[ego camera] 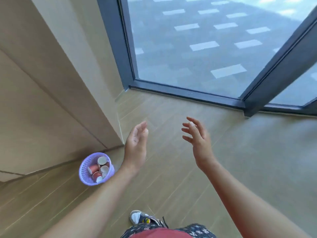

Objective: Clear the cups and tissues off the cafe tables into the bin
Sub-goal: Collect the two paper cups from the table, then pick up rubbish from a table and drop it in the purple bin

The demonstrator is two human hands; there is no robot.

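A small purple mesh bin (84,170) stands on the floor by the wall corner, lower left. Inside it lie several red paper cups (96,169) with white insides. My left hand (136,145) hovers above the floor just right of the bin, fingers straight and holding nothing. My right hand (197,136) is raised further right, fingers spread and relaxed, also empty. No tissues and no table show in this view.
A beige wall (51,83) runs along the left to a corner. A dark-framed glass window (197,48) fills the top right, its sill at floor level. Wood-look floor (240,160) spreads right. My shoe (144,219) shows at the bottom.
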